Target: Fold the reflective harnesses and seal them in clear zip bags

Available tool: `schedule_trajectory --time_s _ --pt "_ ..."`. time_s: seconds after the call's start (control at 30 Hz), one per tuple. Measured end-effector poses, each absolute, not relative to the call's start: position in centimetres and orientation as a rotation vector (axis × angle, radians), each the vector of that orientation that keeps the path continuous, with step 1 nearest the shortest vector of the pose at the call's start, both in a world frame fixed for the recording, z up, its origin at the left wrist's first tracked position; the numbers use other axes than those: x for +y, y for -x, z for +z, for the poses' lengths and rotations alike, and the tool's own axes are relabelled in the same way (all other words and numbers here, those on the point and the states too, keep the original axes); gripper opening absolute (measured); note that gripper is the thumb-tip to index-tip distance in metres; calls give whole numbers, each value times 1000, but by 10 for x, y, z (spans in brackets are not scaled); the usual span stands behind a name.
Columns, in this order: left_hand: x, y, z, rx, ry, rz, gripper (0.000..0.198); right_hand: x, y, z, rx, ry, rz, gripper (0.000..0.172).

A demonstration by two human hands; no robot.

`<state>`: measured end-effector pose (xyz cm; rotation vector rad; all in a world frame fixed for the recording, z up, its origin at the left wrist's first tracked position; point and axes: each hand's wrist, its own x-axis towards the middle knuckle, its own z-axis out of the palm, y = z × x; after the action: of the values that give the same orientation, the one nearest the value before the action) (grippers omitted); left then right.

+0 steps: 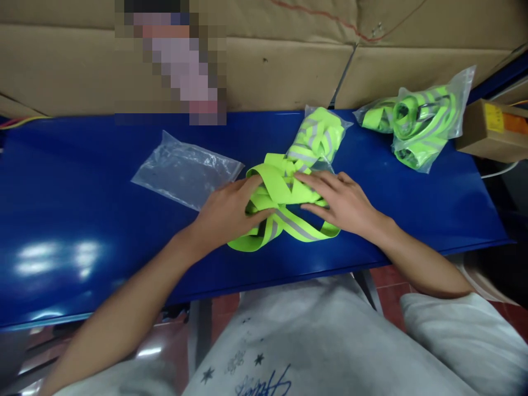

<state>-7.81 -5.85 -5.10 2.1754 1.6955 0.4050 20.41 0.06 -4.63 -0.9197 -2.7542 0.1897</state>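
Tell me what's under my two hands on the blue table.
A folded neon-yellow reflective strap lies under the left hand and right hand, loops showing between and below them. The folds beneath the palms, and the blue table there, are covered.

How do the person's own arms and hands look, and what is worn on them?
The left hand and right hand are bare: no gloves, rings or watch visible. The forearms are uncovered too. Short light-grey sleeves belong to a T-shirt printed with dark stars and script.
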Motion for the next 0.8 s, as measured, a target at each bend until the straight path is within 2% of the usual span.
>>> schedule_trajectory --time_s 0.07,0.13,0.3,0.37,0.43,0.53,0.67,0.7,0.8 --pt "-58 81 -50 1637 -2128 480 39 2 -205 -47 -2627 959 275 38" --pt "-58 85 -46 1464 -1945 617 31 4 -206 -43 -2436 1014 416 28" --pt "-55 93 -32 1211 -1174 1090 48 6 -213 -22 -1826 1193 1044 44" --pt "-52 94 -28 1196 -958 1249 44 7 -216 -17 -1582 1180 1230 41" --pt "-48 95 -24 1163 -871 1361 33 9 -217 -16 -1346 1162 1327 31" --pt "-42 98 -24 1152 -849 1407 28 14 -217 -14 -1065 1168 1388 10" --pt "-35 102 -37 1390 -955 1263 56 18 -214 -9 -994 1146 1499 15" --pt "-35 103 -40 1482 -1033 1246 57 18 -213 -8 -1007 1147 1524 16" --pt "-37 105 -44 1807 -1504 1369 41 17 -212 -9 -998 1126 1601 12"
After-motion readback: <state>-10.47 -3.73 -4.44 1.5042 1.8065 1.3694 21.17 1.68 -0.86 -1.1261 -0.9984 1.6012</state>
